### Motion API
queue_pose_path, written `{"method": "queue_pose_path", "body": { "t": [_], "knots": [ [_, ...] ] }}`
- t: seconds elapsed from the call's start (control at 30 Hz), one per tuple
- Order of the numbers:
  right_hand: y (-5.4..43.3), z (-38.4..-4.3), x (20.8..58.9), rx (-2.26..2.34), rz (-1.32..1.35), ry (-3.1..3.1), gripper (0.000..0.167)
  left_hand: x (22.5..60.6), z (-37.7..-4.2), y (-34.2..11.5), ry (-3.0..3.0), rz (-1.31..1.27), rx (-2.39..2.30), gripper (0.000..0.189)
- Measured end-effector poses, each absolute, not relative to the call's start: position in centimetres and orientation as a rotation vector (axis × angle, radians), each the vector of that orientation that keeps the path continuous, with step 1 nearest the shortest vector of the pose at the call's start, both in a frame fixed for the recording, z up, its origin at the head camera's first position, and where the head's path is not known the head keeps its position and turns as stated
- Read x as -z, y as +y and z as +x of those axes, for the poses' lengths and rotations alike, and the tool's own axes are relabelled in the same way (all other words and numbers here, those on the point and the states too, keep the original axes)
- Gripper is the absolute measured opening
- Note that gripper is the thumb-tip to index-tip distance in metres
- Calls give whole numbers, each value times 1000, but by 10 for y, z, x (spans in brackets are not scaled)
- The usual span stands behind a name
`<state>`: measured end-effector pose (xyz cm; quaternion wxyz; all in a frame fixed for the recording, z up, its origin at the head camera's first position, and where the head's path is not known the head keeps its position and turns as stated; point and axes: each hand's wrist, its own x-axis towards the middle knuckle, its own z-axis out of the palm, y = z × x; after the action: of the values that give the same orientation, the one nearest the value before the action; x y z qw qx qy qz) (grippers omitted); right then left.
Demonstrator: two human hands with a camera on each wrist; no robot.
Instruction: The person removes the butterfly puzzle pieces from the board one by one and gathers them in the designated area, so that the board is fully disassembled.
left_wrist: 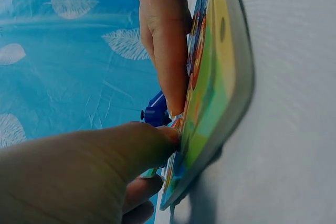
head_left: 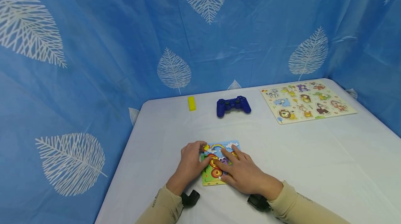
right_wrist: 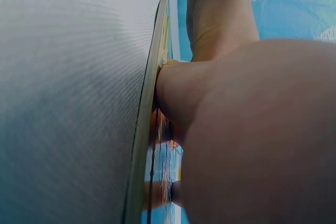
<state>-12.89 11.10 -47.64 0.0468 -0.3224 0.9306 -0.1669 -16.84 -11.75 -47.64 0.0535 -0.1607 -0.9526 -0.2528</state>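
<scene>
A small square picture puzzle point(head_left: 210, 175), with a rainbow, clouds and a caterpillar-like figure on green, lies on the white table close to me. On its left side my left hand point(head_left: 190, 158) rests, thumb on the picture and fingertips at the upper left edge. My right hand point(head_left: 245, 175) is spread over the right part, fingertips on the picture and thumb low near the front edge. Seen from the left wrist, the puzzle's thick board point(left_wrist: 223, 77) shows edge-on with fingers of both hands against its face. The fingers cover much of the picture's middle.
Farther back on the table point(head_left: 163, 126) are a yellow block point(head_left: 191, 103) and a blue game controller point(head_left: 233, 105). A larger animal puzzle board point(head_left: 308, 100) lies at the back right. Behind the table hangs a blue curtain point(head_left: 250, 43) with white leaves.
</scene>
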Motion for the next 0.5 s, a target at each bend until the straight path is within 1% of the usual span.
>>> {"method": "queue_pose_path", "body": {
  "t": [0.2, 0.5],
  "knots": [
    [112, -130, 475, 501, -994, 2841, 51, 478, -170, -117, -2905, -459, 753, 56],
    [111, -129, 474, 517, -981, 2846, 51, 477, -169, -118, -2865, -445, 786, 44]
  ]
}}
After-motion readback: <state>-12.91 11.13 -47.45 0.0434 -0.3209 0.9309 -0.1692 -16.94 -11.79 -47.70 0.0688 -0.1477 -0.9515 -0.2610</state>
